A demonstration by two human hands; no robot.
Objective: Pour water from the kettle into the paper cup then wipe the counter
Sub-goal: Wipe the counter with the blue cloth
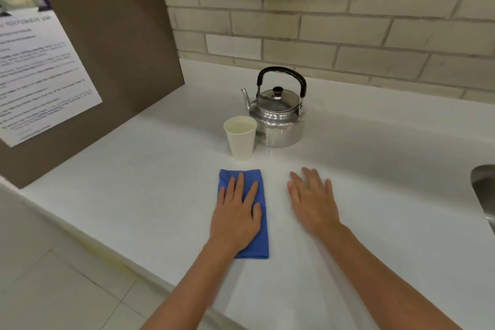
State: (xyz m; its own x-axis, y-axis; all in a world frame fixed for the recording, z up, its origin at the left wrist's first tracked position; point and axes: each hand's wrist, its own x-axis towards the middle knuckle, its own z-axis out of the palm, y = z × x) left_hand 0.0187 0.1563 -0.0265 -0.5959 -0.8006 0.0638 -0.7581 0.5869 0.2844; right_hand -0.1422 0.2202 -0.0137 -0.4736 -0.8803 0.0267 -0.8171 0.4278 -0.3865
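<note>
A shiny metal kettle (280, 118) with a black handle stands upright on the white counter (375, 195), its spout pointing left. Touching its front left is a white paper cup (241, 138), upright, with liquid visible inside. In front of the cup lies a folded blue cloth (263, 211). My left hand (237, 211) lies flat on the cloth, fingers spread, palm down. My right hand (312, 199) rests flat on the bare counter to the cloth's right, fingers apart, holding nothing.
A brown cabinet side (112, 48) with a printed paper notice (34, 67) rises at the left. A tiled wall (321, 21) backs the counter. A metal sink edge (483, 190) shows at the far right. The counter's front edge runs diagonally below my arms.
</note>
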